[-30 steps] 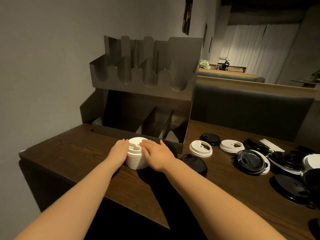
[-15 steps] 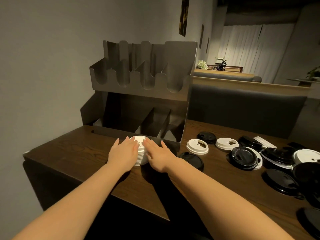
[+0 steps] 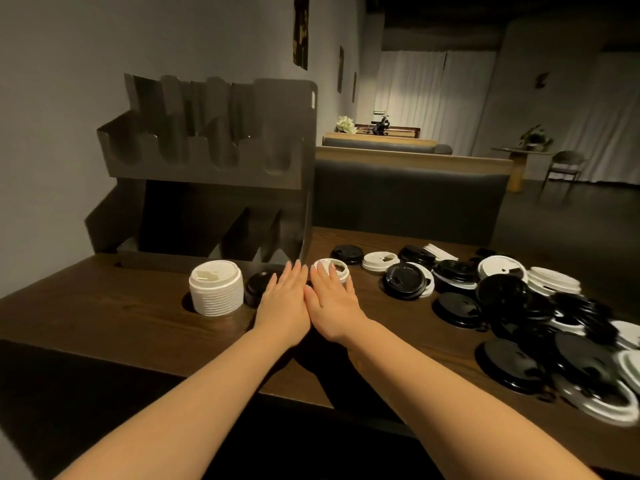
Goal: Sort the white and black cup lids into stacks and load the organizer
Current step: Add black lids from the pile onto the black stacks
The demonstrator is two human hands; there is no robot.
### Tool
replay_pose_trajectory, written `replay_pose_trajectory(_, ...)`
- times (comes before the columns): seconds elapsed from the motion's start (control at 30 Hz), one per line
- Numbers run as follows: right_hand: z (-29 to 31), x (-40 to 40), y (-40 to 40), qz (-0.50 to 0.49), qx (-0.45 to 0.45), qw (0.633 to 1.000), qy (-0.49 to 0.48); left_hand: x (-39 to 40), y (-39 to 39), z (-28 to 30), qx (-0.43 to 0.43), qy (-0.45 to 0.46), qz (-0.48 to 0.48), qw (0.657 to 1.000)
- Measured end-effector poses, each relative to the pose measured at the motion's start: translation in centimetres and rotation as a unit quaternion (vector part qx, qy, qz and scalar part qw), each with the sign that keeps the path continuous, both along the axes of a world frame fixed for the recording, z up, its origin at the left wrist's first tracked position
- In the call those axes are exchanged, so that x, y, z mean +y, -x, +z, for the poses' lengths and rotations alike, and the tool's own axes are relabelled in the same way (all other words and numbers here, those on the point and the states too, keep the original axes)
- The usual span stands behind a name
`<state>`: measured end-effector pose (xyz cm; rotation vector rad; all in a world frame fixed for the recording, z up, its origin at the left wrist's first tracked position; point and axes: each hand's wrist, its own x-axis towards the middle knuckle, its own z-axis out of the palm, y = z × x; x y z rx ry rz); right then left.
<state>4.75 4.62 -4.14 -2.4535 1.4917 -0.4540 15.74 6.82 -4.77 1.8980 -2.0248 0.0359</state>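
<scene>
Now the sorting is under way, with the organizer not yet loaded.

A white stack stands on the tabletop just before the metal organizer, whose bays look bare. The left hand and right hand lie flat, fingers straight, side by side and touching, holding nothing; the right fingertips reach a loose white lid, and a black lid sits beside the left. I judge the next move is gathering from the mixed pile at right, colour by colour.
</scene>
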Motion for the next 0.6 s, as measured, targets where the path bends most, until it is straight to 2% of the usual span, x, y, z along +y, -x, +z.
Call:
replay_pose_trajectory(0.13,-0.3,1.0,5.3,-0.052,0.017,0.999,0.0,0.3,4.9,0.0,0.048,-0.017,-0.055,0.997)
replay_pose_trajectory(0.37,-0.6,2.8,13.4,-0.153,0.024,0.988,0.024,0.6,12.7,0.7,0.035,-0.045,-0.127,0.99)
replay_pose_trajectory(0.6,-1.0,4.6,22.1,-0.25,0.016,0.966,0.062,1.7,19.7,-0.3,0.062,-0.135,-0.235,0.961)
